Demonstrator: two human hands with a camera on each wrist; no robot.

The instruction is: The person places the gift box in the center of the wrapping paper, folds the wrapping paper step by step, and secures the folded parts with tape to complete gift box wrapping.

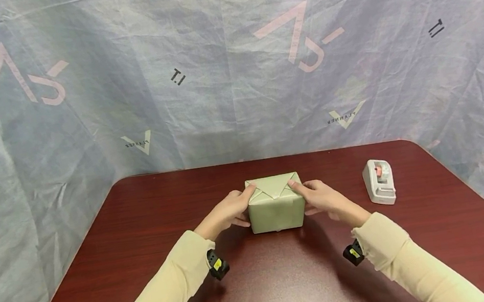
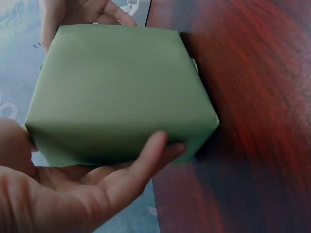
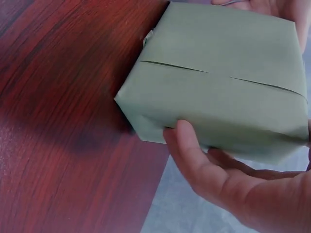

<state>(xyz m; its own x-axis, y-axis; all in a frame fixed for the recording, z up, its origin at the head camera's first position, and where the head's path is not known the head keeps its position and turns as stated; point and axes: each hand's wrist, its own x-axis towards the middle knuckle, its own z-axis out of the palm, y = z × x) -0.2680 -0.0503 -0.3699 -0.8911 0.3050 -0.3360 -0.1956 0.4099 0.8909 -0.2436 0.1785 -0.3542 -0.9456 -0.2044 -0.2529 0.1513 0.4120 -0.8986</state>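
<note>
A box wrapped in pale green paper (image 1: 277, 214) is held between both hands near the middle of the table. Its top face in the head view shows paper flaps folded to a point. My left hand (image 1: 231, 209) grips the left side, thumb on the top edge and fingers along the side. On the opposite side my right hand (image 1: 323, 198) grips it the same way. In the right wrist view the wrapped box (image 3: 218, 92) shows a paper seam with two narrow gaps. The left wrist view shows a smooth face of the box (image 2: 116, 77).
A white tape dispenser (image 1: 379, 183) with a roll in it stands on the right of the dark red wooden table (image 1: 160, 198). Grey printed cloth (image 1: 216, 98) hangs behind and beside the table. A black wrist camera (image 1: 218, 265) sits at the left cuff.
</note>
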